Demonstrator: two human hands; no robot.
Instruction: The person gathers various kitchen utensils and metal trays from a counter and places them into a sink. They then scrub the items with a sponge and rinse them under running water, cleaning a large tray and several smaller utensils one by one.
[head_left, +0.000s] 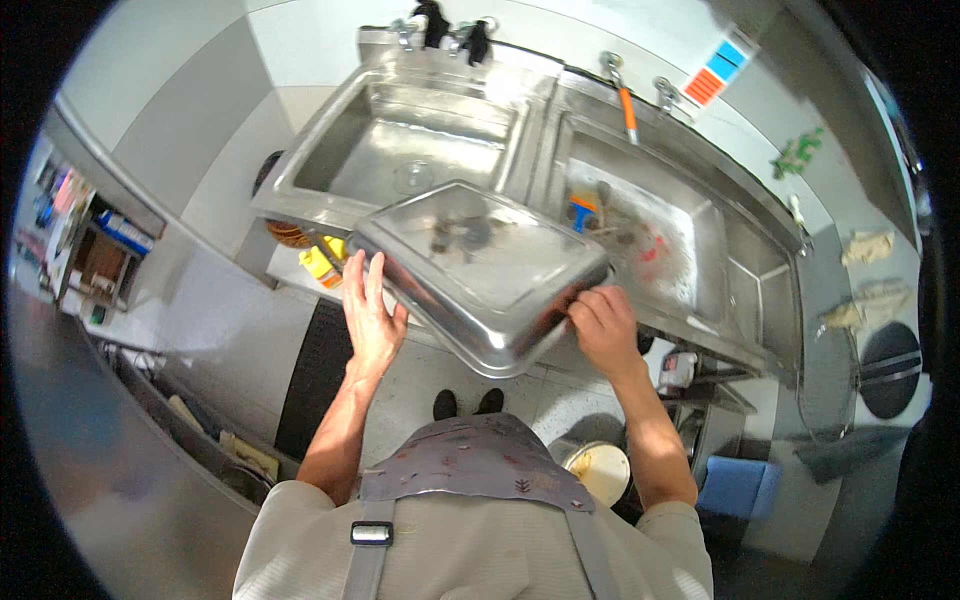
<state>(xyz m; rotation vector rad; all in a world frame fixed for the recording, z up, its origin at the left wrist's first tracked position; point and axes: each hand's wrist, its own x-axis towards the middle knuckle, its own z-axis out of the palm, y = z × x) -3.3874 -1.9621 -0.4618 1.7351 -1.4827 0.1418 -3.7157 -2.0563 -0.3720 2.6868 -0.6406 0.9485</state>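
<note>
A rectangular stainless steel pan (480, 255), bottom side up and tilted, is held in front of the sinks. My left hand (373, 311) rests against its left side with the fingers spread and the palm partly off the metal. At the right side, my right hand (606, 322) grips the rim with curled fingers. Behind the pan lies the left sink basin (337, 161), with a drain in its floor. The middle basin (701, 247) holds sudsy, dirty water, red bits and a blue-and-orange scraper or brush (581, 214).
An orange-sleeved faucet (627, 105) reaches over the middle basin. Yellow bottles (319, 266) stand on the shelf below the left sink. A white bucket (606, 476) is on the floor by my right side. Cloths (866, 307) hang at the right wall. A dark mat (307, 375) lies left of my feet.
</note>
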